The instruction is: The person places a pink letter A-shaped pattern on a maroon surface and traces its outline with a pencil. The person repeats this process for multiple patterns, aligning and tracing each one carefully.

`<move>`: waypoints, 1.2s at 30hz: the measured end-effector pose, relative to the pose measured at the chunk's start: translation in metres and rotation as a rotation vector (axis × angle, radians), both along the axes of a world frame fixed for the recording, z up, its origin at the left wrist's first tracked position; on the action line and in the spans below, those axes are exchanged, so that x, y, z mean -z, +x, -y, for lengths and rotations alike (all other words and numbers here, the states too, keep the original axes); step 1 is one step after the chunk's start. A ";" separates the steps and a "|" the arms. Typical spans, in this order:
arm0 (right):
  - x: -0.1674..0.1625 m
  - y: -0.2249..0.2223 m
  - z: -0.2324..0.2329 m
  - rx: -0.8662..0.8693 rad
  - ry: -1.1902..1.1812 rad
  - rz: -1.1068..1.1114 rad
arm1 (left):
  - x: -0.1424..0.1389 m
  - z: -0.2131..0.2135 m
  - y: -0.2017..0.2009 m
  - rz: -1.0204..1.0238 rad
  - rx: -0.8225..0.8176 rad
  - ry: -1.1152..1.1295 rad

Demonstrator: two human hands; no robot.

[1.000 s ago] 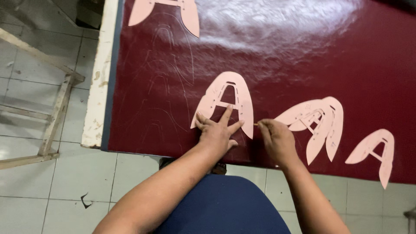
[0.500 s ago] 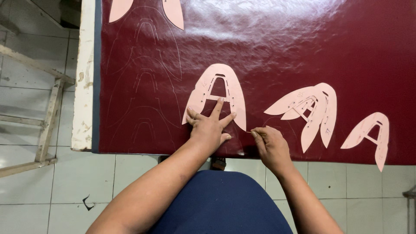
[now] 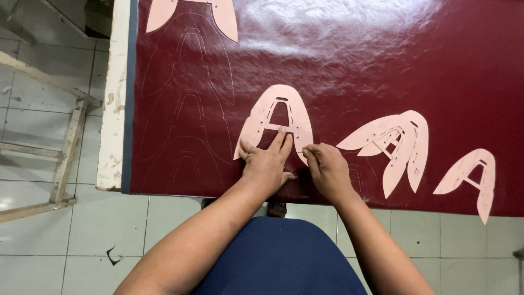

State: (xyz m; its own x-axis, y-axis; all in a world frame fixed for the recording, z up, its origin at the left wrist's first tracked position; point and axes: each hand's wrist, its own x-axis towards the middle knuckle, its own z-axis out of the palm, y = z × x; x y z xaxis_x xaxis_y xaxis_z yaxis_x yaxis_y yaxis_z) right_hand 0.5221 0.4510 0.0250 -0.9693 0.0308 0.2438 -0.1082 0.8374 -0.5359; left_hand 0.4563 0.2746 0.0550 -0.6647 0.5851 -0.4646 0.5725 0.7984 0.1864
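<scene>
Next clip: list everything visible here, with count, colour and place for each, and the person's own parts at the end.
Leather sheet: one, dark red, glossy, covering the table, with faint traced outlines at its left.
Table edge: one, worn white, left of the sheet.
Held pattern: one, pale pink, A-shaped, centre of sheet.
Stacked patterns: a few overlapped, pale pink, right of centre.
Small pattern: one, pale pink, far right.
Top pattern: one, pale pink, cut off at top edge.
Wooden frame: one, pale, on tiled floor at left.
Left hand: flat on the held pattern.
Right hand: fingertips pinched at that pattern's right leg.
</scene>
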 end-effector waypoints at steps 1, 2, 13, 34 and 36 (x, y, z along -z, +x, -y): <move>0.000 -0.005 0.000 -0.020 -0.004 -0.020 | 0.000 0.001 0.000 0.002 -0.010 0.017; 0.000 -0.010 0.001 -0.014 0.007 -0.029 | 0.001 0.001 0.001 0.004 -0.020 0.034; 0.002 -0.045 0.000 0.007 -0.028 -0.009 | 0.006 0.003 0.003 -0.014 -0.023 0.054; -0.020 -0.073 0.010 -0.026 -0.004 0.145 | 0.009 0.005 0.002 0.006 -0.060 0.054; -0.021 -0.081 0.015 -0.041 0.074 0.093 | 0.009 0.005 0.002 0.034 -0.089 0.075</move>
